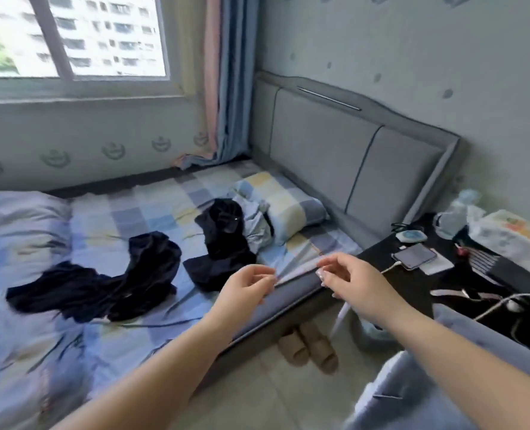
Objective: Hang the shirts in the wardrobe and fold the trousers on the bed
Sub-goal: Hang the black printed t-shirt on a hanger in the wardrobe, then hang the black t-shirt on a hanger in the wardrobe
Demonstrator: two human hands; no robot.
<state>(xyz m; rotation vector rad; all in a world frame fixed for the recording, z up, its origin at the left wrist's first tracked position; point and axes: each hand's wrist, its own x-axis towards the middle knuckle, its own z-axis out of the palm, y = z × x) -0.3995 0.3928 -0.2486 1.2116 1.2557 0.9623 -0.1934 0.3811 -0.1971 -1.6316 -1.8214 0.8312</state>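
Dark navy clothes lie crumpled on the checked bed sheet [152, 209]. One long dark garment [102, 280] sprawls at the left. A second dark garment [220, 243] is heaped against a light blue-grey shirt [256, 221] beside the pillow [288, 203]. My left hand [246, 285] and my right hand [347, 274] reach out over the bed's near edge, fingers loosely curled and apart, holding nothing. Both hands are short of the clothes.
A grey padded headboard [335, 156] stands behind the bed. A black bedside table [412, 280] at the right carries a phone [415, 256], cables, a tissue pack and a water bottle. Slippers [308, 346] sit on the tiled floor under the bed edge. A quilt [15, 243] lies left.
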